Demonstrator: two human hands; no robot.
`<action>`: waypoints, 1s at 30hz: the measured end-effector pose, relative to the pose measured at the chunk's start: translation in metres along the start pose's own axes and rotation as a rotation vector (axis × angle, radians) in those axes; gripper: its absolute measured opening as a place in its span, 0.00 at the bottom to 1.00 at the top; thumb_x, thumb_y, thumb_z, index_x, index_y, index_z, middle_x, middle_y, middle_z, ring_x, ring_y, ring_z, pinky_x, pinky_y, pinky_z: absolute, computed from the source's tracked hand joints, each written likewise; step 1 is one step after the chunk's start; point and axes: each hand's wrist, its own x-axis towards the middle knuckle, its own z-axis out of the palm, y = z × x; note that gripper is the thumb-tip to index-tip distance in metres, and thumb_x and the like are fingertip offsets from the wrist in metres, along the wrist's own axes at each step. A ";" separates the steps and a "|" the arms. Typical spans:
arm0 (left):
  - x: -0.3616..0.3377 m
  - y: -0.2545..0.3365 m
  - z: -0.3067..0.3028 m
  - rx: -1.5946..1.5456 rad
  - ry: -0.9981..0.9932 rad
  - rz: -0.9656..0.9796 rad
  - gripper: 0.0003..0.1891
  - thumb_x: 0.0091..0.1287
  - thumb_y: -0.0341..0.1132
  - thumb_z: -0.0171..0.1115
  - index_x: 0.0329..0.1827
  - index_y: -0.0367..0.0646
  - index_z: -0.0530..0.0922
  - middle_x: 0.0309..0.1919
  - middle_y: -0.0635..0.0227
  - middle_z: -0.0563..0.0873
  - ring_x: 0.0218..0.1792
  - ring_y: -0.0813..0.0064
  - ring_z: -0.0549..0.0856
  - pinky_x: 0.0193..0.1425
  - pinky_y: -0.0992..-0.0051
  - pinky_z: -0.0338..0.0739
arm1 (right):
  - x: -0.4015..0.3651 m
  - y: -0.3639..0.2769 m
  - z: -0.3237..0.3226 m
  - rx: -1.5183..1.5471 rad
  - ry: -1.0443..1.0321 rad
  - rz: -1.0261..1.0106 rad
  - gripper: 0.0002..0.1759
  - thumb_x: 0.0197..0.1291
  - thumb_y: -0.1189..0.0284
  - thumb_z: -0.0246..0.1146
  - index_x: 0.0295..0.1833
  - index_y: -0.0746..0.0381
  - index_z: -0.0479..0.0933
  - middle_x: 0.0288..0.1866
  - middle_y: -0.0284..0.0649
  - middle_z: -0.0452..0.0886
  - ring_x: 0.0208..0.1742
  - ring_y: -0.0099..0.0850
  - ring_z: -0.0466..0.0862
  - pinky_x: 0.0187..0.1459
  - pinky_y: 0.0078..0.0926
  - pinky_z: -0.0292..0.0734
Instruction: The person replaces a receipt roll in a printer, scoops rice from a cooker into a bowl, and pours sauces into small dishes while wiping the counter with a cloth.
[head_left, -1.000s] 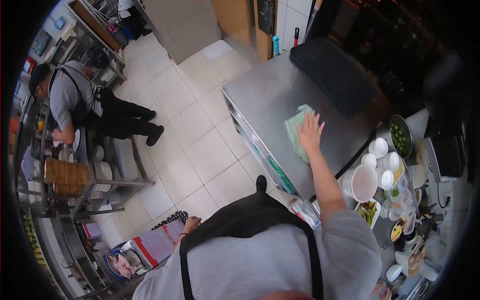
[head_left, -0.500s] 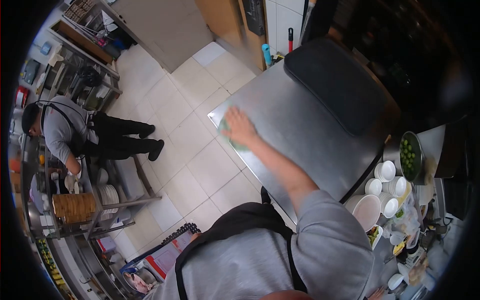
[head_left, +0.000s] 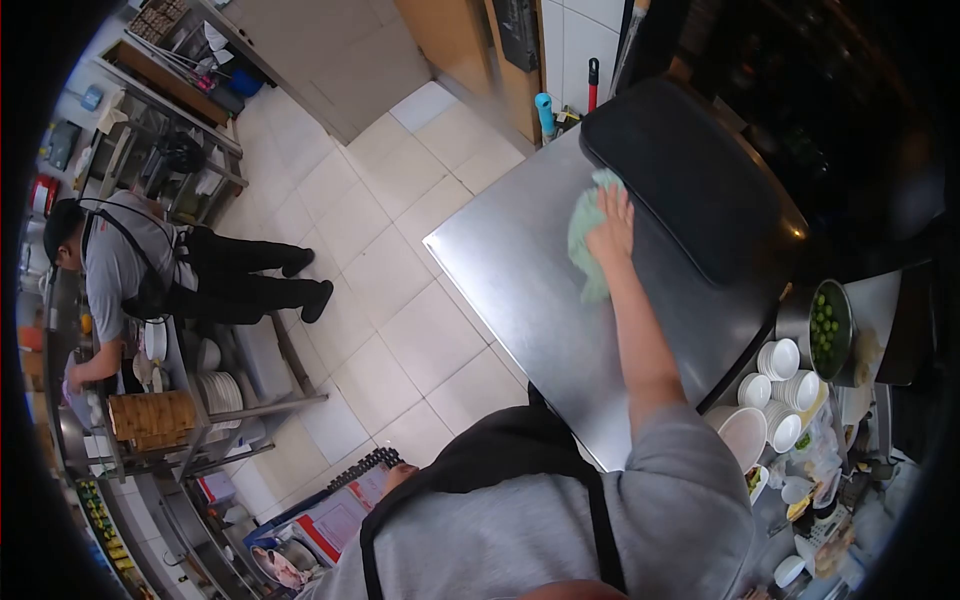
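Note:
My right hand [head_left: 613,228] lies flat on a green cloth [head_left: 583,238], fingers stretched out, pressing it on the steel tabletop [head_left: 520,260]. The cloth reaches close to the rounded edge of a black pad [head_left: 690,180] on the same table. Only a small part of my left hand [head_left: 400,474] shows at the left side of my black apron, near a red and white box [head_left: 335,520]; its fingers are hidden.
A co-worker [head_left: 130,250] stands at a steel shelf unit on the left, by stacked plates [head_left: 220,393] and a brown stack [head_left: 150,415]. White bowls [head_left: 783,428] and a pot of green fruit [head_left: 825,325] stand at the right. Tiled floor [head_left: 430,330] lies between.
My right hand and the cloth have moved from the table's left corner to the right, up to the black pad. The co-worker's arm now reaches out further over the counter.

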 end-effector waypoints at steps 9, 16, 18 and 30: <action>0.022 0.012 0.004 -0.117 -0.082 0.028 0.12 0.56 0.38 0.62 0.37 0.38 0.81 0.30 0.59 0.85 0.33 0.72 0.84 0.38 0.73 0.76 | 0.045 -0.153 0.040 0.329 -0.039 -0.363 0.31 0.49 0.71 0.50 0.62 0.69 0.59 0.64 0.55 0.62 0.67 0.48 0.60 0.67 0.39 0.51; 0.088 0.052 0.000 -0.066 -0.207 0.240 0.12 0.58 0.37 0.62 0.36 0.36 0.81 0.27 0.60 0.84 0.30 0.74 0.82 0.35 0.74 0.75 | -0.145 -0.152 -0.010 0.240 0.004 -0.718 0.36 0.50 0.59 0.56 0.63 0.66 0.61 0.68 0.47 0.58 0.70 0.43 0.55 0.68 0.37 0.49; 0.090 0.098 -0.021 -0.047 -0.206 0.352 0.11 0.58 0.37 0.61 0.35 0.37 0.81 0.25 0.62 0.84 0.27 0.75 0.81 0.32 0.74 0.74 | -0.181 -0.111 -0.027 0.261 -0.063 -0.571 0.36 0.50 0.58 0.58 0.63 0.65 0.61 0.68 0.48 0.58 0.70 0.43 0.56 0.67 0.38 0.50; 0.052 0.443 -0.111 -0.197 0.039 1.309 0.07 0.63 0.29 0.56 0.37 0.33 0.79 0.29 0.61 0.83 0.31 0.77 0.81 0.34 0.79 0.75 | -0.250 0.106 -0.056 -0.135 0.203 0.707 0.37 0.62 0.50 0.44 0.67 0.67 0.54 0.70 0.53 0.50 0.72 0.48 0.48 0.69 0.43 0.39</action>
